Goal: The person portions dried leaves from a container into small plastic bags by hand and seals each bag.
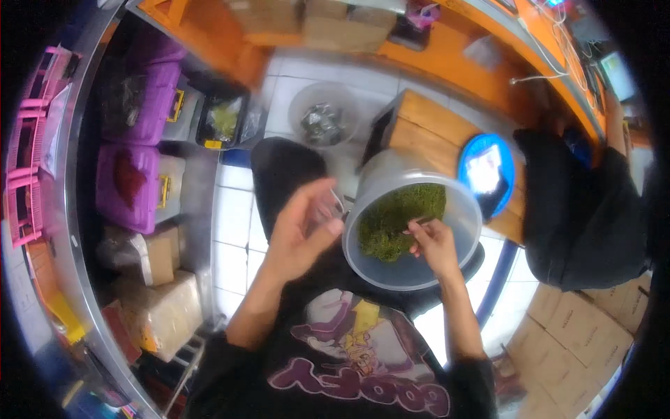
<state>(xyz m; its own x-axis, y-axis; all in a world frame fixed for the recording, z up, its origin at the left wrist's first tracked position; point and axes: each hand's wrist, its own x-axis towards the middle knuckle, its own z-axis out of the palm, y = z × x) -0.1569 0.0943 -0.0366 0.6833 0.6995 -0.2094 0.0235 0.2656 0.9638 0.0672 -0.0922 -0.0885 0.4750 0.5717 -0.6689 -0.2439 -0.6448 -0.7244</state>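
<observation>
A translucent plastic bucket (413, 276) leans toward me on my lap, with green, mossy-looking loose material (391, 223) inside. My right hand (436, 248) is in the bucket's mouth, fingers pinched just over the green material. Something small and dark shows at the fingertips, too small to name. To the left of the rim, my left hand (296, 234) curls round a small clear container (328, 207). Its thumb and fingers partly hide the container, and I cannot tell what is in it.
A wooden box (426, 129) with a blue tray (507, 183) stands behind the bucket. Another tub (322, 115) holds clear plastic bags on the tiled floor. Purple-lidded bins (129, 188) line the left shelf. A person in dark clothes (579, 216) sits right, near cardboard boxes (565, 342).
</observation>
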